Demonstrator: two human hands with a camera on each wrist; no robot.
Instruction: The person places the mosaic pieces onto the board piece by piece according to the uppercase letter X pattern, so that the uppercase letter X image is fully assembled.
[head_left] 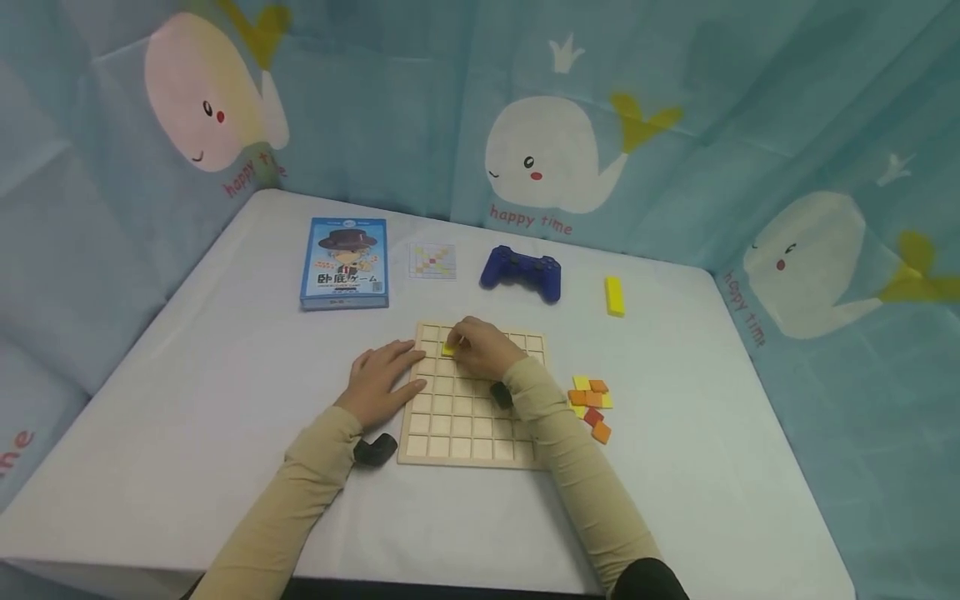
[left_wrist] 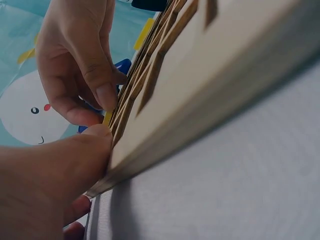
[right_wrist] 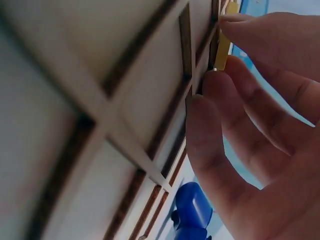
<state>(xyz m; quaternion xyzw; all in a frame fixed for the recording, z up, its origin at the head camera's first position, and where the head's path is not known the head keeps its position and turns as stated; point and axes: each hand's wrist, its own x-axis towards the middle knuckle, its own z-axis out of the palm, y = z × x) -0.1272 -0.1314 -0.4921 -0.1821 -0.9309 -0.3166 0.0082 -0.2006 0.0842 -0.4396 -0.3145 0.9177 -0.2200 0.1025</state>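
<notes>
A wooden grid board (head_left: 465, 417) lies flat on the white table (head_left: 187, 433). My right hand (head_left: 483, 346) reaches over its far left cells and pinches a small yellow tile (head_left: 448, 349) at a cell there; the same yellow tile (right_wrist: 223, 46) shows edge-on between thumb and fingers in the right wrist view. My left hand (head_left: 381, 382) rests flat on the table against the board's left edge (left_wrist: 150, 150), thumb touching the rim. A cluster of yellow, orange and red tiles (head_left: 591, 403) lies just right of the board.
At the back of the table sit a blue card-game box (head_left: 345, 262), a small pattern card (head_left: 432, 261), a blue game controller (head_left: 522, 271) and a yellow block (head_left: 614, 295). Whale-print blue cloth (head_left: 570, 150) walls in the table.
</notes>
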